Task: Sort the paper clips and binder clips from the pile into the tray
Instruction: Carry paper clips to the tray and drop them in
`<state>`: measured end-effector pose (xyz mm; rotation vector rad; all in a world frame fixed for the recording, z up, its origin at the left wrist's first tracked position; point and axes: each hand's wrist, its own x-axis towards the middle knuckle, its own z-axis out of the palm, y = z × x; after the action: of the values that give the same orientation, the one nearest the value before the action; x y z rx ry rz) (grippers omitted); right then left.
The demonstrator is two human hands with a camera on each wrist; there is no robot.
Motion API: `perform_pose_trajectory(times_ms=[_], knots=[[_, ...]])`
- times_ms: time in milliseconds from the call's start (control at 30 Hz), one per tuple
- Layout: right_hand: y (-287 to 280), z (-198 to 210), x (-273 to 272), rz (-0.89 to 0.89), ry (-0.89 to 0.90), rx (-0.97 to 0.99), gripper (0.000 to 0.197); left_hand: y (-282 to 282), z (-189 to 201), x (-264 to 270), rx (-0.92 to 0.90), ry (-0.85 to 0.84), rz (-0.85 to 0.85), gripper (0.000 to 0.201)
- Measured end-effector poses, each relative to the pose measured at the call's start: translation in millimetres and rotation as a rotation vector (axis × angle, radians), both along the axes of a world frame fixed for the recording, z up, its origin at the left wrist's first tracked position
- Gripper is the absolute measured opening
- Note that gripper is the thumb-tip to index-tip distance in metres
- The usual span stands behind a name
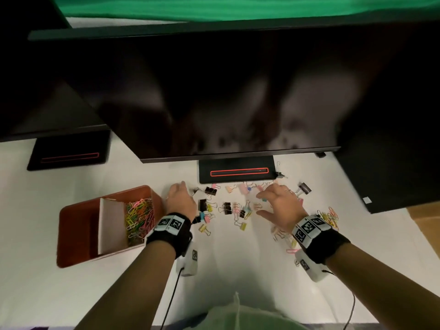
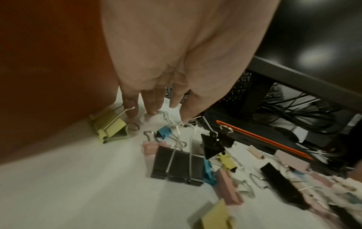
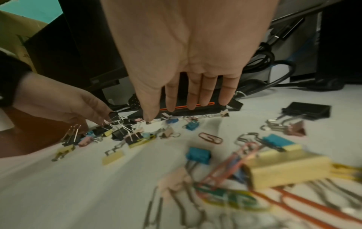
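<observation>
An orange-brown tray (image 1: 78, 232) stands at the left, its wall (image 2: 49, 69) close to my left hand. A white divider (image 1: 110, 225) splits it, and coloured paper clips (image 1: 139, 220) fill the right compartment. Binder clips (image 1: 227, 208) in black, yellow, pink and blue lie scattered on the white table between my hands. My left hand (image 1: 182, 195) reaches down beside the tray with straight fingers (image 2: 150, 105); its thumb touches the wire handle of a small black clip (image 2: 213, 144). My right hand (image 1: 273, 198) hovers spread over the clips (image 3: 186, 106), holding nothing. Loose paper clips (image 1: 329, 217) lie right of it.
A dark monitor (image 1: 214, 91) overhangs the table, and its stand base (image 1: 235, 172) sits just behind the clips. A second stand base (image 1: 69, 151) is at the far left. A dark box (image 1: 392, 175) and cardboard (image 1: 423, 217) bound the right side.
</observation>
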<state>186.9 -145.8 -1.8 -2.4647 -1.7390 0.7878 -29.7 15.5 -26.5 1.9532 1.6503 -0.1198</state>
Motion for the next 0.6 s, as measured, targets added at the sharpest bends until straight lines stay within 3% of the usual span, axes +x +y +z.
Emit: perform_pose_trajectory(times_ms=[233, 367, 500, 600], knots=[[-13, -15, 7, 0.004, 0.167, -0.075, 0.069, 14, -9, -3, 0.013, 0.003, 0.009, 0.042], [-12, -14, 6, 0.037, 0.295, -0.036, 0.066, 16, -9, -7, -0.158, -0.037, -0.032, 0.046], [-13, -6, 19, 0.003, 0.335, 0.030, 0.058, 9, -1, -8, -0.064, -0.129, 0.090, 0.033], [-20, 1, 38, -0.053, 0.272, 0.090, 0.051, 9, 10, -11, -0.001, -0.091, 0.020, 0.031]])
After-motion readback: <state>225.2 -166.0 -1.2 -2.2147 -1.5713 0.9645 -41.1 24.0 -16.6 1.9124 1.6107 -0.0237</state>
